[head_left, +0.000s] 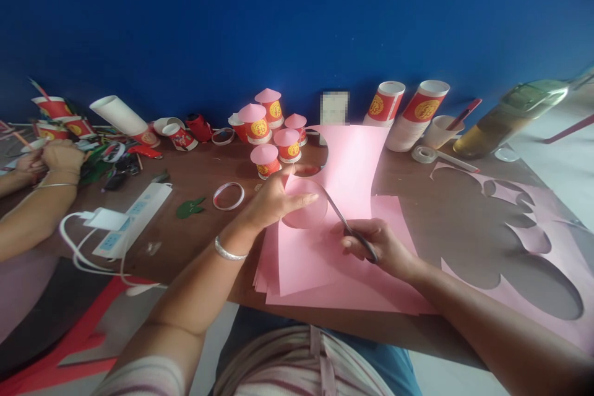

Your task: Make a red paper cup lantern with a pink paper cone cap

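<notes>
My left hand (278,198) pinches a round pink paper disc (304,213) over a stack of pink paper sheets (325,260) on the brown table (195,223). My right hand (380,247) grips scissors (346,223), whose blades reach up to the disc's right edge. A silver bangle sits on my left wrist. Just behind the disc stand several red paper cups with pink cone lids (271,130).
A pink sheet with round holes cut out (520,241) lies at right. Stacked red cups (417,114), a tape roll (423,154) and a bottle (510,114) stand at the back right. A white power strip (134,216) and tape ring (228,195) lie left. Another person's hands (51,158) work at far left.
</notes>
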Demonstrator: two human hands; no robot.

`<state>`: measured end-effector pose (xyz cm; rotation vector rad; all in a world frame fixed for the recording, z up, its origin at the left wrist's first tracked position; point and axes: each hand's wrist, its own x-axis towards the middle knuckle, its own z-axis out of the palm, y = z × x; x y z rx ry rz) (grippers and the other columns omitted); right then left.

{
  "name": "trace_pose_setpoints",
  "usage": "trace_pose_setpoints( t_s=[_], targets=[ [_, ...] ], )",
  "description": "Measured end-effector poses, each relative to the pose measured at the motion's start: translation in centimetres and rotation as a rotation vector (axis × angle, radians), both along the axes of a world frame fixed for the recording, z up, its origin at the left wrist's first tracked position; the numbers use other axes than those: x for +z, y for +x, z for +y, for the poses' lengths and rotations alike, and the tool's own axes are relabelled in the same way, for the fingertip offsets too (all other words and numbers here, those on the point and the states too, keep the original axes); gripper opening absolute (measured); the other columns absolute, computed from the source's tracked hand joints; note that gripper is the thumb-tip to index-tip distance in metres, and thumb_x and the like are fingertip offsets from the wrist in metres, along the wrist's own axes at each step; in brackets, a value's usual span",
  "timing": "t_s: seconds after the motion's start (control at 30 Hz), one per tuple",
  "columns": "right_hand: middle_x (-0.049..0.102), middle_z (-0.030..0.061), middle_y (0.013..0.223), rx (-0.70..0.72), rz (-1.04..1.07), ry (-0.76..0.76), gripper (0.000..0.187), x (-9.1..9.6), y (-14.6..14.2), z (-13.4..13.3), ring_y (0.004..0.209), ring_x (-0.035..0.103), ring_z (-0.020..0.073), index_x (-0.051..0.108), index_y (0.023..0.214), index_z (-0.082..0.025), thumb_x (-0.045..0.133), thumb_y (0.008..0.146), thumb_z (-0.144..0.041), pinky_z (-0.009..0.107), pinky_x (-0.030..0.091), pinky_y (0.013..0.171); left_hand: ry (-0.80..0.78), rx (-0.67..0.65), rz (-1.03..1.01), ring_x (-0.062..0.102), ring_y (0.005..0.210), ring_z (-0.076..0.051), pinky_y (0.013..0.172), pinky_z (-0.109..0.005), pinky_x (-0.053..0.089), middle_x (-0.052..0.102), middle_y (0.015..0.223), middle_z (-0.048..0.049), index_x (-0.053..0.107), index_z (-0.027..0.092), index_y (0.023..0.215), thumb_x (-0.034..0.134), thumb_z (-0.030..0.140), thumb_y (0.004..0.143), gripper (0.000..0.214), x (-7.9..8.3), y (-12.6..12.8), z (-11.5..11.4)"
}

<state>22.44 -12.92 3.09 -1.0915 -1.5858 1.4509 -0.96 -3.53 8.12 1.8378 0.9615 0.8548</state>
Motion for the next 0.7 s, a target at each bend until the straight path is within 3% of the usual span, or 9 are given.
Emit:
trace_pose_setpoints(
  t_s=[0.3,0.53,0.7],
  targets=[
    [0.039,-0.0055,0.056,-0.032,0.046,-0.050,0.054,-0.77,0.06,-0.09,0.054,0.036,0.0095,0.075,0.098,-0.012,0.071,0.086,-0.064,0.028,0.046,0.055,0.017,0.031,-0.033,0.059,0.133,-0.031,0.116,-0.040,0.043,0.070,0.132,-0.0083,0.067,0.020,0.124,0.082,0.039,0.078,0.053,0.39,0.22,-0.08],
    [0.039,-0.0056,0.054,-0.042,0.037,-0.057,0.060,-0.81,-0.05,-0.19,0.056,0.047,0.0124,0.073,0.103,-0.011,0.069,0.085,-0.068,0.030,0.052,0.059,-0.003,0.008,-0.026,0.060,0.130,-0.031,0.113,-0.040,0.045,0.070,0.131,-0.0099,0.066,0.018,0.126,0.081,0.041,0.079,0.055,0.36,0.10,-0.01],
    [0.037,-0.0069,0.054,-0.039,0.045,-0.039,0.057,-0.60,-0.11,-0.19,0.053,0.042,0.0101,0.073,0.102,-0.011,0.068,0.086,-0.065,0.032,0.055,0.065,-0.026,0.017,0.009,0.061,0.128,-0.033,0.107,-0.040,0.050,0.069,0.131,-0.0107,0.065,0.017,0.129,0.081,0.044,0.078,0.060,0.08,-0.11,0.11]
  ],
)
